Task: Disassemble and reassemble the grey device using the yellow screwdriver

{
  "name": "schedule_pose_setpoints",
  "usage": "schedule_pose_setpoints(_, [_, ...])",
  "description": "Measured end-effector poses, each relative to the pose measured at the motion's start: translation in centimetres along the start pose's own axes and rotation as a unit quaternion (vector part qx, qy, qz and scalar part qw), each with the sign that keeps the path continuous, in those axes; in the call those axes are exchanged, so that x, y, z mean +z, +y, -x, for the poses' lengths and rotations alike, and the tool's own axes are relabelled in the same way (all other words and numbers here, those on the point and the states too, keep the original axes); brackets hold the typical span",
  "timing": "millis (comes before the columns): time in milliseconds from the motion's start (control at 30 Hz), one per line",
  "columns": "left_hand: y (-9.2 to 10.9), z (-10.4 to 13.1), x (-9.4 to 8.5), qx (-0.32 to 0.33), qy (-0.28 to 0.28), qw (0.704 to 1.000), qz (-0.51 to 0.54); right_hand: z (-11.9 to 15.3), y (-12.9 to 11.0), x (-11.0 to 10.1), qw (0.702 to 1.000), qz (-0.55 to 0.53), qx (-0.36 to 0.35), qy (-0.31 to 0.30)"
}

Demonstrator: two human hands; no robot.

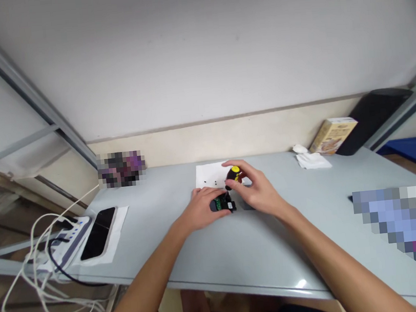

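grey desk (153,200), one phone (99,233), left fingers (211,194) gripping one black device (229,206), right fingers (245,165) holding one yellow-black screwdriver (233,173)

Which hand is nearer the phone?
Left. The left hand holds the small black device, off to the phone's right; the right hand, on the yellow-and-black screwdriver, is farther right still. Neither touches the phone.
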State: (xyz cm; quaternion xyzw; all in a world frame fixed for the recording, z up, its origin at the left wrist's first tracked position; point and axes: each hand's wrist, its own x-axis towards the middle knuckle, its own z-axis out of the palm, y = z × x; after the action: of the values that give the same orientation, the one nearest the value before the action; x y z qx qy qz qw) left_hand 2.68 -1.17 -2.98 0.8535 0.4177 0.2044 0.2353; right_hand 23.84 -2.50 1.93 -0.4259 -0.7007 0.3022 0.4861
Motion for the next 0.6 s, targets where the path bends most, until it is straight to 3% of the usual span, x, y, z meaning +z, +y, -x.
schedule_pose_setpoints(100, [0.1,0.0,-0.1,0.000,-0.001,1.000,0.008,0.0,0.3,1.4,0.996,-0.046,0.017,0.071])
schedule_pose_setpoints(167, [0.0,0.1,0.0,0.000,0.001,1.000,0.013,-0.1,0.6,2.3,0.984,-0.134,0.027,0.111])
schedule_pose_setpoints(267, [-0.2,0.2,0.1,0.011,0.012,1.000,0.012,-0.1,0.8,2.9,0.967,-0.229,0.047,0.099])
schedule_pose_setpoints(400, [-0.3,0.2,0.1,0.026,0.015,1.000,0.000,-0.1,0.8,3.0,0.960,-0.252,0.064,0.104])
schedule_pose_setpoints(600, [0.0,0.1,-0.1,0.014,0.004,1.000,0.000,-0.4,0.9,2.6,0.916,-0.376,0.104,0.092])
